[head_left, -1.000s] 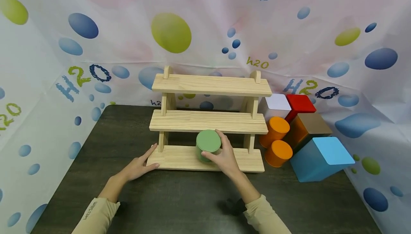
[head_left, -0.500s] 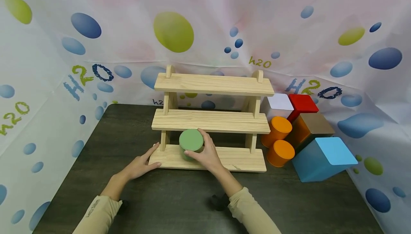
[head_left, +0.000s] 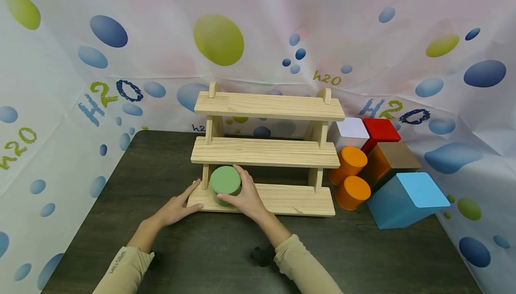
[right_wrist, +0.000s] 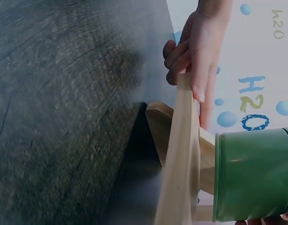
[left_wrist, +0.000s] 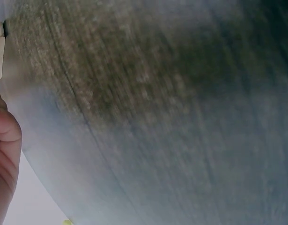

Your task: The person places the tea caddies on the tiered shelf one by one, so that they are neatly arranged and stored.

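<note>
A wooden three-tier display stand (head_left: 266,150) stands on the dark table. My left hand (head_left: 174,209) grips the left end of its bottom board (head_left: 294,201). In the right wrist view, that left hand (right_wrist: 202,47) has its thumb on one face of the board and fingers curled round the other. My right hand (head_left: 247,197) holds a green round tin (head_left: 225,180) with a lid, thumb in front and fingers at its right side. The tin is over the left part of the bottom board; a narrow gap shows between them in the right wrist view (right_wrist: 256,176).
Right of the stand are two orange round tins (head_left: 352,160), a white box (head_left: 350,129), a red box (head_left: 380,133), a gold box (head_left: 397,156) and a tall blue box (head_left: 407,202). A patterned cloth (head_left: 258,25) hangs behind and at the sides.
My right hand has moved left along the bottom board with the green tin, from its middle to near its left end. My left hand keeps its grip on the board.
</note>
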